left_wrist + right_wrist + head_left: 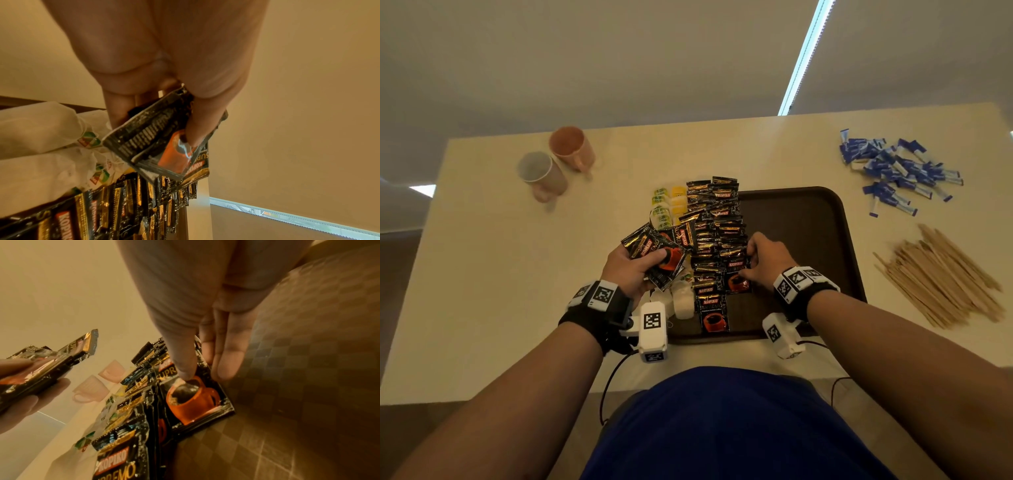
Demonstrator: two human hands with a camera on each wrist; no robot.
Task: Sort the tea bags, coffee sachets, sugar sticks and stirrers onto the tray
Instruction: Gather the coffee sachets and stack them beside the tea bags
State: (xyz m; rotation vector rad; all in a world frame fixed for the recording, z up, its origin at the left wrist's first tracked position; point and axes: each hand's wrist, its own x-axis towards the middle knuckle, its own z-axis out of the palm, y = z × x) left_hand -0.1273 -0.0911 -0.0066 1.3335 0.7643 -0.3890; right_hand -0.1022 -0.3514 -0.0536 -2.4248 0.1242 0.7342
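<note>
Coffee sachets (pixel 717 240): black-and-gold packets laid in two overlapping columns down the left half of the tray (pixel 808 219), the nearest one face up with an orange cup printed on it. Tea bags (pixel 666 205), green- and yellow-tagged, sit in a column just left of the sachets, at the tray's left edge; more white ones lie lower down, partly under the left hand. Whether they rest on the tray or its rim cannot be told. Right half of the tray bare, chequered texture plain in the right wrist view. Sugar sticks (pixel 897 169), blue and white, lie in a loose heap on the surface beyond the tray's far right corner; stirrers (pixel 941 274), pale wood, fan out on the surface to the tray's right. Neither touched so far, by the look of it. Judgement: tea seemingly placed, coffee well on but not finished, sugar and stirrers wholly left, so roughly halfway. Left hand (pixel 631 270) closed around a small stack of sachets (pixel 164 144), thumb across the top face, fingers underneath, held above the tea bags. Right hand (pixel 765 258) down on the right column, thumb tip (pixel 185 373) pressing the face of one sachet (pixel 195 395) while the fingers, nearly straight, lie at its far edge; seemingly seating it in the row. Two pink mugs (pixel 558 161) lie tipped on the surface, far left, well apart from everything.
</note>
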